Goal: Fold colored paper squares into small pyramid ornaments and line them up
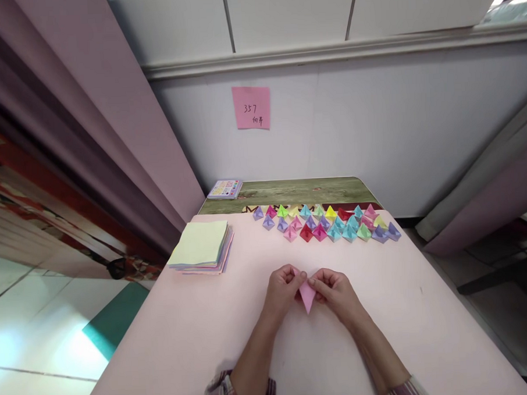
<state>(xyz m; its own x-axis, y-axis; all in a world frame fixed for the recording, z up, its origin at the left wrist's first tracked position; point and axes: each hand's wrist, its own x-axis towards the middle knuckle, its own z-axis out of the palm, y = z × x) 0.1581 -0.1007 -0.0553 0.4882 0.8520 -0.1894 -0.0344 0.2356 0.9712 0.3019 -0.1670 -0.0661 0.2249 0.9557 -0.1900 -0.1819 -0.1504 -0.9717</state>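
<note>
Between my two hands is a folded piece of pink paper (308, 299), its narrow point directed down toward me. My left hand (285, 287) pinches its upper left part with thumb and fingers. On the other side my right hand (335, 287) grips the upper right edge the same way. The fingertips cover the top of the paper. Beyond the hands stand several small folded paper boats (349, 232) in many colours, set in rough rows. To the left lies a stack of square coloured paper (200, 244) with a pale yellow sheet on top.
The pale pink table (165, 353) meets a wooden-patterned strip (289, 190) at its far end, where a small packet (225, 189) lies. A pink note (251, 108) with handwriting is stuck to the wall. Curtains (123, 99) hang on the left.
</note>
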